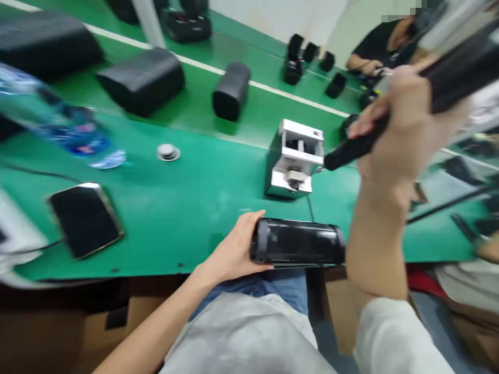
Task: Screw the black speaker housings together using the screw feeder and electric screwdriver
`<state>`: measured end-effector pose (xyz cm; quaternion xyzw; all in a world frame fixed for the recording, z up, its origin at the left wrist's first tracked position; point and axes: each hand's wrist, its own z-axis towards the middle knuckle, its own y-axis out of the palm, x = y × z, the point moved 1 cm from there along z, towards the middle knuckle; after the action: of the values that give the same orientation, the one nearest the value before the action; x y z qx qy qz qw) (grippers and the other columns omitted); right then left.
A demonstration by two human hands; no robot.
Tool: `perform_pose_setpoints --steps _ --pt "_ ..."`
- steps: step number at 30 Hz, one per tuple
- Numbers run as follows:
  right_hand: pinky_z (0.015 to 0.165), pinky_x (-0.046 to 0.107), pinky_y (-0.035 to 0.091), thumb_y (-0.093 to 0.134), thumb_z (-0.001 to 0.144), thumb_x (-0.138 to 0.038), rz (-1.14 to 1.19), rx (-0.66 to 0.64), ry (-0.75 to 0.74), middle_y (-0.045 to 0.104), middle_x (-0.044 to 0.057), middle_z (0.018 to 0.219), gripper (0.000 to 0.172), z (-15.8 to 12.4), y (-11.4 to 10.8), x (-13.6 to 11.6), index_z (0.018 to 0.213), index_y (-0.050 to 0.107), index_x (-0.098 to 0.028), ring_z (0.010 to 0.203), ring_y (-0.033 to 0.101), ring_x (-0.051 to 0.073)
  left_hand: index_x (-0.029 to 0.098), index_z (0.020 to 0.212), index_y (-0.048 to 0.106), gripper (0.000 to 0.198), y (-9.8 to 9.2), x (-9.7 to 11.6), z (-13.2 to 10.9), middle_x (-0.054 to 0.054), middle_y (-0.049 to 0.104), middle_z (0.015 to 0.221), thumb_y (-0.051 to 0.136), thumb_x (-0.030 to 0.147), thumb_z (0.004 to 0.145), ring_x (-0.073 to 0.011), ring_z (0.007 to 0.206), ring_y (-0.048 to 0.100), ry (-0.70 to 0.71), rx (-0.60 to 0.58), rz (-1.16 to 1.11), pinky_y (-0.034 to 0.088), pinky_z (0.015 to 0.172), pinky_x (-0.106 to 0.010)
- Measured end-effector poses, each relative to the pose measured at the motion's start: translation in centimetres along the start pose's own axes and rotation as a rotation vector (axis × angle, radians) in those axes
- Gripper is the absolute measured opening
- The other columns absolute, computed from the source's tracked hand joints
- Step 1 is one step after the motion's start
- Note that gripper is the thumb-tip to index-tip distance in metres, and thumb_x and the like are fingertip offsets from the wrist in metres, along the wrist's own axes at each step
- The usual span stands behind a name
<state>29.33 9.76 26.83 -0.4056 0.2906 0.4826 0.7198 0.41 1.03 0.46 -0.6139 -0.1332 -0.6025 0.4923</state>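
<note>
My left hand [241, 244] is closed around the left end of a black oblong speaker housing [304, 242] with a glossy upper face, held over the table's front edge. Raised on the right, my right hand [405, 119] grips a black electric screwdriver [456, 78], blurred by motion. Its tip points down and left, close to the right side of a small white screw feeder [294, 161] on the table. The tip and the housing are apart.
On the green table [202, 187] lie a phone [86, 221], a small white round part [168, 151] and a plastic bottle [78, 130]. Several black cases [144, 80] stand along the back. A co-worker [384, 47] sits across at the upper right; another person's sleeve [463, 285] shows at right.
</note>
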Motion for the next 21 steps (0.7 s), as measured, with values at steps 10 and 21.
perform_pose_setpoints --steps 10,21 --pt "0.052 0.039 0.051 0.086 0.094 -0.076 -0.015 0.374 -0.103 0.051 -0.005 0.07 0.055 0.1 6.1 2.2 0.091 0.052 -0.034 0.056 0.048 0.018 0.035 0.178 0.017 0.125 -0.1 0.4 0.3 -0.019 0.048 0.167 0.1 0.044 0.085 -0.0467 0.159 0.052 0.018 -0.028 0.054 0.052 0.128 -0.072" --pt "0.038 0.036 0.036 0.083 0.083 -0.026 0.206 0.451 -0.11 0.039 -0.006 0.063 0.022 -4.0 6.1 -4.1 0.079 0.061 -0.029 0.045 0.038 0.015 0.033 0.179 0.018 0.125 -0.1 0.3 0.3 -0.021 0.046 0.17 0.1 0.045 0.085 -0.0485 0.161 0.05 0.018 -0.037 0.047 0.05 0.13 -0.073"
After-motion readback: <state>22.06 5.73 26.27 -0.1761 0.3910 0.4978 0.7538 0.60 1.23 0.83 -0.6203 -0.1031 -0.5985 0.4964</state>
